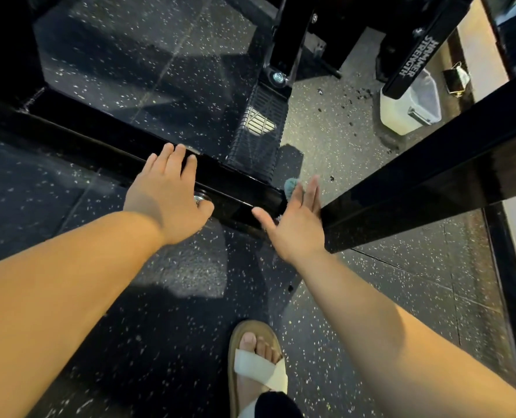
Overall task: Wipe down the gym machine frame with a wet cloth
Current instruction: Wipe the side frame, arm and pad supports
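Observation:
A glossy black gym machine frame (99, 140) runs low across the floor from the left to the middle. A second black beam (432, 182) slants up to the right. My left hand (167, 194) rests on the low bar, its fingers laid over the top next to a silver bolt (201, 199). My right hand (296, 224) is spread with straight fingers at the joint of the two beams and holds nothing. A teal cloth (291, 188) lies on the floor just beyond its fingertips, partly hidden.
A ribbed black footplate (259, 128) slopes up behind the bar. A white plastic bucket (410, 107) stands at the back right, behind an upright marked Hammer Strength (416, 55). Speckled rubber flooring (160, 297) surrounds the machine. My sandalled foot (256, 363) is at the bottom.

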